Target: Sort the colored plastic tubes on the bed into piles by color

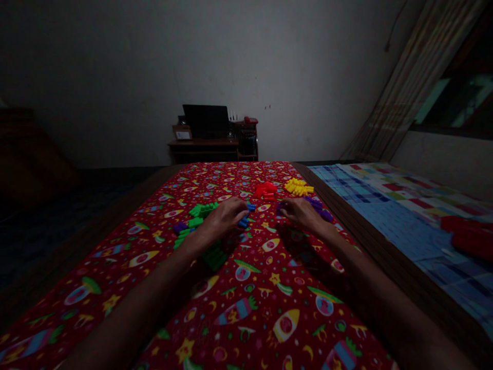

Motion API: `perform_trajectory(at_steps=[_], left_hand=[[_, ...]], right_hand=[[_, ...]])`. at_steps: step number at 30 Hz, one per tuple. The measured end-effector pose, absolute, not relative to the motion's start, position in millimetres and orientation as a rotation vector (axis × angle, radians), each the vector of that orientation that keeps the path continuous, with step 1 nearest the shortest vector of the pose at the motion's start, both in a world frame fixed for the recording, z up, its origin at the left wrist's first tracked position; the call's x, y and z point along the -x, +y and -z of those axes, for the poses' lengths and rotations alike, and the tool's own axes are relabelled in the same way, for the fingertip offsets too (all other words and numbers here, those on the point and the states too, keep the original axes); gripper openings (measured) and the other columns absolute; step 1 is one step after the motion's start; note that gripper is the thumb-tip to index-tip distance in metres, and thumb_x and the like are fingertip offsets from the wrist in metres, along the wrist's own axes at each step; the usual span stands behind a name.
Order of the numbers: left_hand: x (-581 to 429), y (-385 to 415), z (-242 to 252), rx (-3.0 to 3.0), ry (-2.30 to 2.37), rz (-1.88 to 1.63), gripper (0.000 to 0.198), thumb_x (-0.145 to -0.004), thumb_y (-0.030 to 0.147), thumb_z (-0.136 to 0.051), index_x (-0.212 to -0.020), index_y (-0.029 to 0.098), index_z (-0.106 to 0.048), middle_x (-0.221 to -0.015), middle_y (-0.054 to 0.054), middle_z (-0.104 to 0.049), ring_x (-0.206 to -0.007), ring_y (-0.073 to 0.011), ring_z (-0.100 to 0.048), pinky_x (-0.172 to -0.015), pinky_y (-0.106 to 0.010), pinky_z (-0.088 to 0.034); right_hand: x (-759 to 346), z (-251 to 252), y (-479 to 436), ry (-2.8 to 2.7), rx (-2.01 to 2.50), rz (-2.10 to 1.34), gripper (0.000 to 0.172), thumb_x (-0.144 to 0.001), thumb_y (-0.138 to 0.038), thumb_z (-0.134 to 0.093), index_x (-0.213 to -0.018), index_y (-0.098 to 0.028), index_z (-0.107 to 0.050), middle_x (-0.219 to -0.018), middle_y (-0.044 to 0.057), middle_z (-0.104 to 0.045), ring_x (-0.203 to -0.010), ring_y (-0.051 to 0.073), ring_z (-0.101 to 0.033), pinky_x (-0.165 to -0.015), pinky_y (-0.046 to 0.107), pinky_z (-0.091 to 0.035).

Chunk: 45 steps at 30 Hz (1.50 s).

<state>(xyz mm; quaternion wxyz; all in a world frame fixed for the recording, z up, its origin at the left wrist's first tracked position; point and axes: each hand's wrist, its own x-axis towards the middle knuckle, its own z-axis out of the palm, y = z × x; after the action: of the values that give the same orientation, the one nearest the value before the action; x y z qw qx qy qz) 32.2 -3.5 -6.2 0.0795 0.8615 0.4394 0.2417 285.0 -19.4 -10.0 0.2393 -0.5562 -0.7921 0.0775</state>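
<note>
Head view. A red cloth printed with rockets and stars carries toy blocks sorted largely by colour. The left hand lies over the left group, its fingers curled; whether they grip anything cannot be told. Green blocks lie to its left and beneath the forearm, with a single purple block among them; blue blocks show at its right edge. The right hand has its fingers bent together beside a purple piece; whether they clamp it cannot be told. Purple blocks lie just right of this hand, and on its far side lie yellow blocks and, farther left, red blocks. At the far wall, a black monitor stands on a desk.
</note>
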Motion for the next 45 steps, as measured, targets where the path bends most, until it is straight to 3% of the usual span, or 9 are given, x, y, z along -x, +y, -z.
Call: perform_trajectory(at_steps=[3, 7, 10, 16, 24, 30, 35, 40, 45], left_hand=[[-2, 7, 3, -2.627, 1.544, -0.26, 0.015, -0.082, 0.026, -0.055, -0.09, 0.02, -0.066, -0.091, -0.006, -0.067, -0.086, -0.0201, -0.062, -0.075, -0.027, -0.047], [9, 9, 14, -2.608, 1.776, 0.052, 0.018, -0.081, 0.029, -0.058, -0.096, 0.02, -0.064, -0.098, -0.007, -0.066, -0.089, -0.0213, -0.064, -0.071, -0.025, -0.047], [1, 5, 27, -2.657, 1.888, -0.019, 0.02, -0.083, 0.023, -0.054, -0.1, 0.018, -0.062, -0.105, -0.01, -0.064, -0.093, -0.0235, -0.064, -0.076, -0.029, -0.048], [-2, 5, 34, -2.718, 1.775, -0.221, 0.029, -0.085, 0.01, -0.04, -0.107, 0.015, -0.059, -0.096, -0.012, -0.063, -0.092, -0.0244, -0.063, -0.082, -0.033, -0.047], [2, 9, 31, -2.694, 1.716, -0.214, 0.023, -0.085, 0.019, -0.051, -0.107, 0.017, -0.058, -0.106, -0.012, -0.064, -0.099, -0.0231, -0.061, -0.087, -0.03, -0.046], [-1, 9, 18, -2.527, 1.705, -0.317, 0.014, -0.081, 0.027, -0.056, -0.088, 0.018, -0.063, -0.085, -0.008, -0.068, -0.083, -0.0226, -0.064, -0.075, -0.029, -0.047], [-25, 6, 1, -2.12, 1.325, -0.542, 0.035, -0.071, 0.052, -0.063, -0.085, 0.02, -0.06, -0.074, -0.002, -0.068, -0.071, -0.0198, -0.065, -0.066, -0.029, -0.05], [-50, -2, 10, -1.822, 1.0, -0.63, 0.057, -0.065, 0.067, -0.063, -0.094, 0.019, -0.055, -0.074, -0.001, -0.067, -0.068, -0.0178, -0.066, -0.067, -0.031, -0.052], [-12, 12, -2, -2.262, 1.378, -0.693, 0.047, -0.077, 0.062, -0.052, -0.096, 0.02, -0.064, -0.094, -0.007, -0.072, -0.09, -0.0241, -0.067, -0.079, -0.033, -0.051]], right_hand=[[-315, -2, -19, -2.245, 1.925, 0.019, 0.021, -0.087, -0.023, -0.053, -0.087, -0.015, -0.072, -0.082, 0.011, -0.07, -0.071, 0.018, -0.062, -0.06, 0.025, -0.035], [-330, -4, -20, -2.185, 2.195, 0.238, 0.028, -0.091, -0.028, -0.049, -0.109, -0.017, -0.068, -0.108, 0.016, -0.068, -0.093, 0.024, -0.064, -0.068, 0.027, -0.039], [-327, -8, -24, -2.107, 2.262, 0.327, 0.031, -0.093, -0.027, -0.045, -0.115, -0.017, -0.066, -0.112, 0.016, -0.067, -0.097, 0.025, -0.064, -0.069, 0.028, -0.039], [-302, -16, -32, -2.191, 1.955, 0.254, 0.031, -0.094, -0.027, -0.043, -0.095, -0.016, -0.072, -0.09, 0.014, -0.071, -0.075, 0.02, -0.063, -0.059, 0.027, -0.031], [-263, 15, -35, -2.466, 1.371, -0.115, 0.02, -0.085, -0.017, -0.051, -0.073, -0.015, -0.067, -0.064, 0.003, -0.06, -0.053, 0.01, -0.04, -0.054, 0.026, -0.022], [-264, 15, -39, -2.514, 1.301, -0.182, 0.013, -0.08, -0.01, -0.057, -0.086, -0.013, -0.069, -0.069, 0.005, -0.063, -0.057, 0.012, -0.048, -0.056, 0.024, -0.028], [-257, 20, -33, -2.328, 0.957, -0.044, 0.036, -0.087, -0.022, -0.058, -0.123, -0.015, -0.059, -0.111, 0.014, -0.068, -0.094, 0.021, -0.062, -0.075, 0.029, -0.043], [-255, 14, -34, -2.341, 0.963, -0.116, 0.019, -0.093, -0.022, -0.051, -0.105, -0.018, -0.066, -0.091, 0.007, -0.071, -0.078, 0.016, -0.064, -0.067, 0.023, -0.042], [-301, -1, -22, -2.172, 1.466, 0.152, 0.02, -0.091, -0.018, -0.049, -0.096, -0.016, -0.068, -0.091, 0.01, -0.071, -0.08, 0.018, -0.063, -0.068, 0.024, -0.04]])
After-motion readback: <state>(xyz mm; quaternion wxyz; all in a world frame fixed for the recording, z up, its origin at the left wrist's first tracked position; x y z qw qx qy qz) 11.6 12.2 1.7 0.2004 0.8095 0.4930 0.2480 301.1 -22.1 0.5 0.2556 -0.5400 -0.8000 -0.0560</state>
